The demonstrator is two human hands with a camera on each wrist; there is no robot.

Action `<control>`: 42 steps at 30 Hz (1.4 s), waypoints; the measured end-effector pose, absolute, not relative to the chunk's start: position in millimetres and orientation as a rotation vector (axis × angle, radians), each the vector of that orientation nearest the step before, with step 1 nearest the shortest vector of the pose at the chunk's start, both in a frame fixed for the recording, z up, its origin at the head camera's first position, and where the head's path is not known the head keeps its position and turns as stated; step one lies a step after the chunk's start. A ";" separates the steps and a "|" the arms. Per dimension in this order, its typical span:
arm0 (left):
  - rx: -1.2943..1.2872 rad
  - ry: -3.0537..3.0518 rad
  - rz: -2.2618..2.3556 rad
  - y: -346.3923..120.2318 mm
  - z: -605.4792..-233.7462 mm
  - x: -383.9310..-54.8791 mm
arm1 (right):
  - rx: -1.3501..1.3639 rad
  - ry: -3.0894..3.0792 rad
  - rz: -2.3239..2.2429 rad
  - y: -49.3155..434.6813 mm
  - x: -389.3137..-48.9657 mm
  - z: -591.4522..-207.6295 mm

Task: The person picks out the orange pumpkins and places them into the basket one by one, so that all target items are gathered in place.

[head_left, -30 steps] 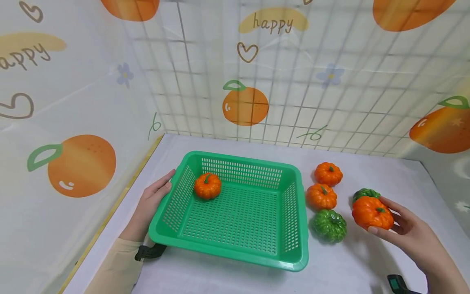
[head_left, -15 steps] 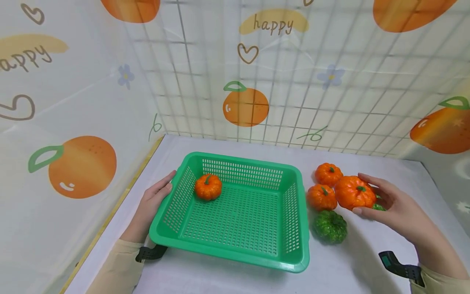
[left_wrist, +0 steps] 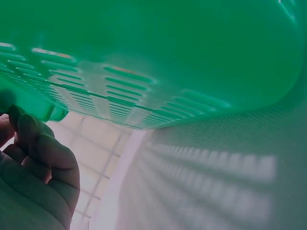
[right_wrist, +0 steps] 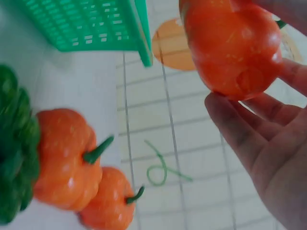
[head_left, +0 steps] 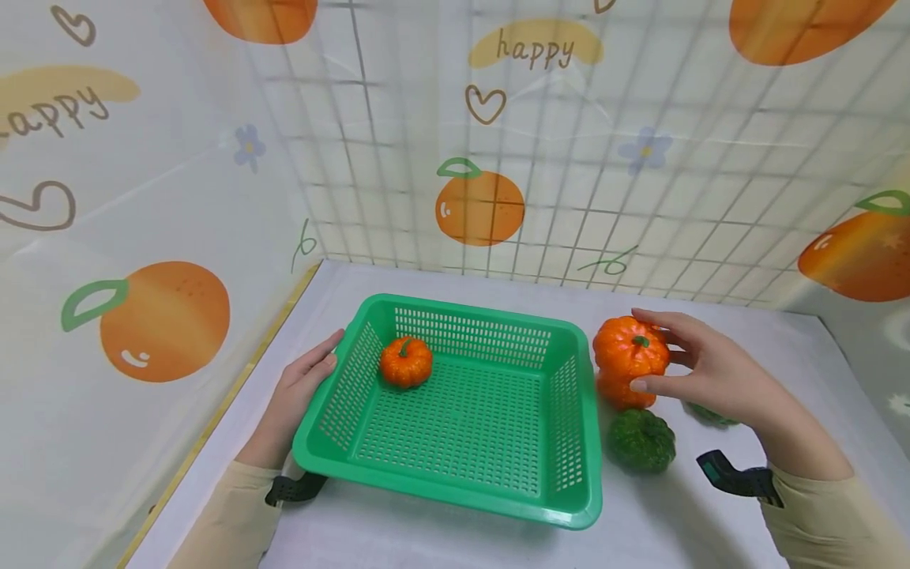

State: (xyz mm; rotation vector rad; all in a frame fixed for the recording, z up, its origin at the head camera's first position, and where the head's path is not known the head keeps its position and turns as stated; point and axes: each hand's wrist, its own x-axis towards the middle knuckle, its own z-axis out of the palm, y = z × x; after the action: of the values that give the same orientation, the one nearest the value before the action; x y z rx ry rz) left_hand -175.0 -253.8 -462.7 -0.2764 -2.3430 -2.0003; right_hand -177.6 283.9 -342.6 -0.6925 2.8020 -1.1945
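Note:
A green plastic basket (head_left: pixel 448 495) sits on the table, with one small orange pumpkin (head_left: pixel 406 362) in its back left corner. My left hand (head_left: pixel 298 393) grips the basket's left side at the rim; its curled fingers (left_wrist: pixel 57 153) show beside the basket in the left wrist view. My right hand (head_left: pixel 718 370) holds another orange pumpkin (head_left: pixel 630 344) between thumb and fingers, raised just right of the basket. Below it, the right wrist view shows two orange pumpkins, a nearer one (right_wrist: pixel 64 158) and a farther one (right_wrist: pixel 109 203). The held pumpkin mostly covers them in the head view.
A green pumpkin (head_left: pixel 642 441) stands by the basket's right front side. Another green pumpkin (head_left: pixel 713 415) lies farther right, partly under my right wrist. A printed curtain over a wire grid (head_left: pixel 554 182) closes off the back of the table (head_left: pixel 398 545).
My right hand has carried the orange pumpkin leftward and slightly back, from above the far right green pumpkin to over the orange ones beside the basket. The left hand and basket stay put.

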 end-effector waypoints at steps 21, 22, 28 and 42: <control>-0.253 -2.361 -2.027 -253.4 -463.1 -173.8 | -0.969 2.710 -0.963 190.1 -202.4 -331.5; -0.250 -2.361 -2.025 -253.7 -462.8 -173.9 | -0.983 2.704 -0.956 185.2 -203.4 -330.8; -0.271 -2.349 -2.023 -255.9 -462.8 -174.1 | -1.057 2.650 -0.904 156.8 -212.0 -331.0; -0.280 -2.317 -2.061 -253.6 -461.8 -173.8 | -1.115 2.547 -0.785 103.6 -225.6 -347.1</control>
State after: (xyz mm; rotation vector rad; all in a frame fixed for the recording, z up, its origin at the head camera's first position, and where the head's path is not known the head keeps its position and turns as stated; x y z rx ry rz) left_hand -173.8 -253.6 -461.8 -0.2800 -2.3167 -2.0607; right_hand -225.6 103.6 -347.1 -1.1146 2.5467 -0.7855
